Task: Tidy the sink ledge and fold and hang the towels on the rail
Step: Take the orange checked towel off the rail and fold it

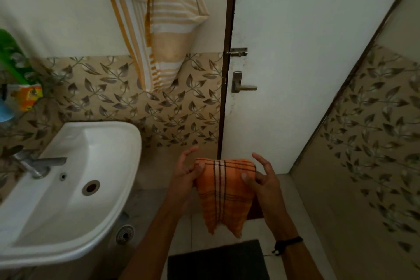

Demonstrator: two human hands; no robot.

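An orange checked towel (225, 193), folded over, is held up between the two hands, its ends hanging below them. Its upper corners are pinched by the left hand (185, 171) and the right hand (264, 178), thumbs in front, other fingers half spread. A striped towel (163, 29) is hung well above the left hand; the sink (134, 136) is seen to that hand's left.
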